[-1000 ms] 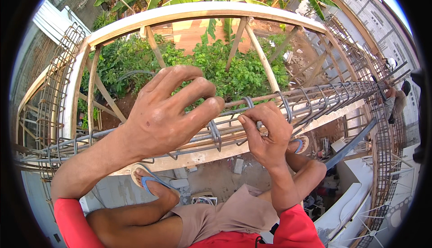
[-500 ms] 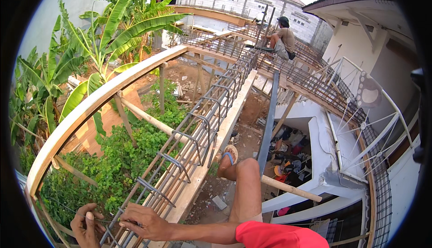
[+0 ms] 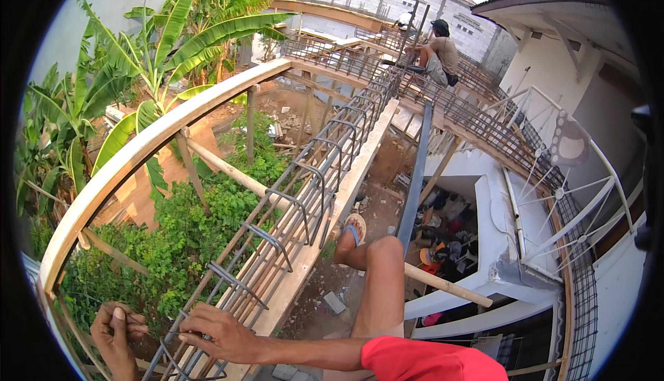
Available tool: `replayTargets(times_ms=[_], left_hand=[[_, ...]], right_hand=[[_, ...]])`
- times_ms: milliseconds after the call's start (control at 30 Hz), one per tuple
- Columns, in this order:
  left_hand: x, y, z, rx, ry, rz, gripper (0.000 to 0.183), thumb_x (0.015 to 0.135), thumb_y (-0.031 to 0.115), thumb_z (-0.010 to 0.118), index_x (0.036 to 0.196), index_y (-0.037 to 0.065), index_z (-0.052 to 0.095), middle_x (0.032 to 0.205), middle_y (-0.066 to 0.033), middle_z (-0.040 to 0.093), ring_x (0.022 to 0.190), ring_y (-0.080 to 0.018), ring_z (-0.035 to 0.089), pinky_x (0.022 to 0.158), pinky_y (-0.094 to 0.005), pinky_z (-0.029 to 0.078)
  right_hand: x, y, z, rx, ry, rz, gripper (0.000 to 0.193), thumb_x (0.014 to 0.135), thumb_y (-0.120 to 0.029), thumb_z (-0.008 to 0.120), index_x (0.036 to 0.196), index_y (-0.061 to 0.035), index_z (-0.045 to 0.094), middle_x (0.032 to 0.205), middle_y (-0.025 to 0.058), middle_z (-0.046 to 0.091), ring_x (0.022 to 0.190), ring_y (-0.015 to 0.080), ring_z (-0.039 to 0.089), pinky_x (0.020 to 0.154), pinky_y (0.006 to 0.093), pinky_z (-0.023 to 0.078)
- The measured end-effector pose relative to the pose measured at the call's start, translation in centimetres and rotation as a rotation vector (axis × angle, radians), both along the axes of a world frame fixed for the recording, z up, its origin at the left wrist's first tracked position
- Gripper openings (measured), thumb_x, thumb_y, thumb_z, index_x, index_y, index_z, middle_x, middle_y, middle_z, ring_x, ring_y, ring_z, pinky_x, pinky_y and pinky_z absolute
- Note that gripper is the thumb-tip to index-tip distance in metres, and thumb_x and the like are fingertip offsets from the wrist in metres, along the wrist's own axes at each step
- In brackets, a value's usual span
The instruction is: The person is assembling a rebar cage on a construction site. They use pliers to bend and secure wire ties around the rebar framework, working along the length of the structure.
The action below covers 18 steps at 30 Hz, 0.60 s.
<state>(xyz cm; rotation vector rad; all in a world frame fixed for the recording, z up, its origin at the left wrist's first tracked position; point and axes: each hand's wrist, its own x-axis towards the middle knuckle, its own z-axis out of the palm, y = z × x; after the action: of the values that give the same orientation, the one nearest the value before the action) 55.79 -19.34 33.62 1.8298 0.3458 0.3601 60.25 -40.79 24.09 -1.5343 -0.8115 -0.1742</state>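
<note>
At the lower left, a long cage of steel reinforcing bars with bent stirrups runs away from me over timber formwork. Over its near end is my right hand, its thumb and fingers closed in a pinch beside a stirrup. What sits between those fingertips is too small to make out. Just left of the cage, my left hand is raised with thumb and forefinger pressed together, seemingly on a thin dark wire that barely shows. A pale board lines the cage's right side.
My sandalled foot hangs beside the board above a rubble-strewn drop. A curved timber beam borders plants on the left. A wooden pole crosses beneath my knee. Farther off, a co-worker sits on the bars. White metal framework stands right.
My left hand has shifted left and slightly up, widening the gap between the hands. My right hand has risen slightly, staying over the cage. The whole view has tilted a little.
</note>
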Motion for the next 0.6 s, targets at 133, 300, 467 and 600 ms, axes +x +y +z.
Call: replayTargets(times_ms=[133,300,467,600], left_hand=[[-0.1,3.1,0.7,0.166,-0.008,-0.067,0.03,0.11,0.029,0.057,0.098,0.002,0.062,0.078,-0.0078,0.069,0.062,-0.0107,0.066,0.057,-0.0214,0.052],[-0.9,4.2,0.0,0.198,0.107,-0.206,0.035,0.111,0.031,0.054,0.095,0.001,0.062,0.079,-0.0089,0.069,0.066,-0.0124,0.068,0.062,-0.0239,0.055],[-1.1,4.0,-1.1,0.062,0.213,-0.215,0.039,0.113,0.034,0.048,0.095,0.002,0.059,0.079,-0.009,0.069,0.065,-0.0134,0.07,0.06,-0.0234,0.056],[-0.9,5.1,-0.6,0.048,0.142,-0.182,0.039,0.113,0.034,0.047,0.092,0.002,0.057,0.078,-0.0096,0.068,0.062,-0.0134,0.068,0.058,-0.0234,0.055]], right_hand=[[-0.6,-2.1,-0.7,-0.034,0.024,-0.11,0.023,0.099,-0.019,0.072,0.11,0.0017,0.07,0.098,0.0148,0.065,0.092,0.0282,0.064,0.08,0.0401,0.053],[-2.0,-5.8,-3.7,-0.164,0.186,-0.113,0.019,0.1,-0.016,0.069,0.108,0.0014,0.068,0.097,0.0145,0.065,0.091,0.0284,0.066,0.081,0.0401,0.054],[-4.4,-6.4,-6.6,-0.23,0.327,-0.059,0.019,0.1,-0.016,0.07,0.107,0.0012,0.069,0.094,0.0145,0.065,0.086,0.0271,0.067,0.075,0.039,0.054],[-5.1,-5.7,-7.7,-0.214,0.355,-0.014,0.018,0.1,-0.015,0.069,0.105,0.0017,0.068,0.093,0.015,0.065,0.085,0.0282,0.066,0.076,0.0393,0.054]])
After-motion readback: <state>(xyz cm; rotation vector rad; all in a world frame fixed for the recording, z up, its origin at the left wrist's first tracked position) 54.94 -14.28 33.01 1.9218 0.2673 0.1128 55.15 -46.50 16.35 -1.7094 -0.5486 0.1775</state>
